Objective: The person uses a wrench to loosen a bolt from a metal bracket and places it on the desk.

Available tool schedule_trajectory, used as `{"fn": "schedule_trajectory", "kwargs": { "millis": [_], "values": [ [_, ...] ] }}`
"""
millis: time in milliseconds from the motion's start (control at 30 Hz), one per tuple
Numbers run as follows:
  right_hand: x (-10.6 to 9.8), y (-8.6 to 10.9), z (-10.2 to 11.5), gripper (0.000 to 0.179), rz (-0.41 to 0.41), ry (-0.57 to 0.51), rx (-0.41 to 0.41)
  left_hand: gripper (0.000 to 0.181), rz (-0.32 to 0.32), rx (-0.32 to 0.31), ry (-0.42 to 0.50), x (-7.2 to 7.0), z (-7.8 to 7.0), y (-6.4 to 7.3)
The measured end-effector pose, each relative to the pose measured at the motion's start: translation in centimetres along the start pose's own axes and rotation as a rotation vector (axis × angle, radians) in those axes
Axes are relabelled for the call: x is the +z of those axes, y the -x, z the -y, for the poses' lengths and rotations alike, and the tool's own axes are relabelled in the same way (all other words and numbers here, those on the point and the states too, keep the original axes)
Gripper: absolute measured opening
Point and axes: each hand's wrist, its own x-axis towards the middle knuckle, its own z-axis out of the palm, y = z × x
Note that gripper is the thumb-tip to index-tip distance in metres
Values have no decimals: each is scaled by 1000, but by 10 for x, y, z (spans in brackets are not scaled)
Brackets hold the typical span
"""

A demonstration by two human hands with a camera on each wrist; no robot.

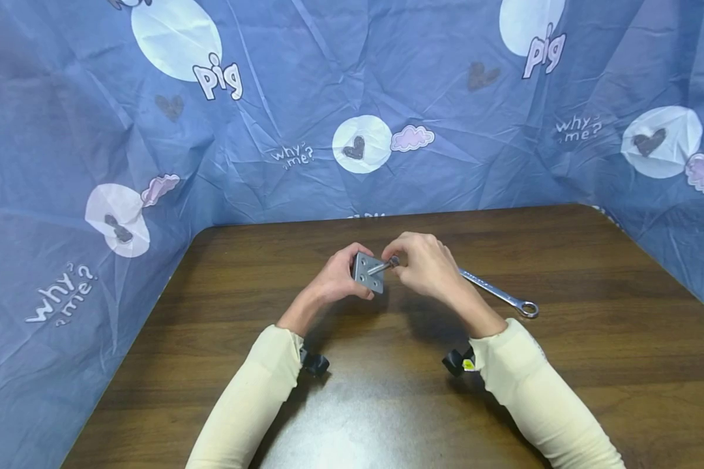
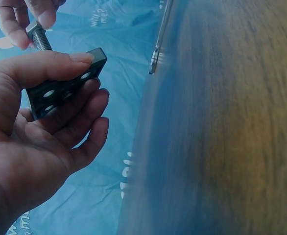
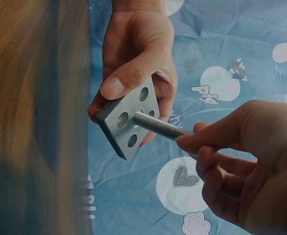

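My left hand point(image 1: 336, 277) grips a square metal plate point(image 3: 126, 120) by its edges, thumb on one side and fingers on the other. Round holes show near the plate's corners. A threaded bolt point(image 3: 160, 127) stands out from the plate's middle, its tip right at the centre hole. With thumb and fingertips, my right hand point(image 1: 425, 264) pinches the bolt near its head end. The hex head point(image 2: 34, 27) shows in the left wrist view, beside the right fingertips. Both hands are held above the brown table point(image 1: 352, 391).
A combination wrench point(image 1: 498, 293) lies on the table just right of my right hand, its ring end toward the right. Blue patterned cloth point(image 1: 281, 98) hangs behind the table and along its sides. Black wrist-camera mounts point(image 1: 315, 363) show under the sleeves.
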Motion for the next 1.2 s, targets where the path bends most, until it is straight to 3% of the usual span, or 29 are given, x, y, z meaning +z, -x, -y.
{"fn": "schedule_trajectory", "kwargs": {
  "millis": [167,333,467,633,733,1200],
  "values": [
    [2,0,-1,31,-12,5,-17,69,-4,3,1,0,-1,0],
    [-1,0,-2,35,55,-6,-5,69,-6,3,-8,0,-1,0],
    [-2,0,-3,51,110,-3,66,69,-2,3,-13,0,0,0],
    [0,-2,-4,53,121,48,214,70,12,-8,-10,0,0,0],
    [1,-1,-3,60,141,79,258,70,22,-13,-12,0,-1,1],
    [0,-2,-2,34,123,57,183,69,20,-10,-2,-1,-1,1]
  ]
}}
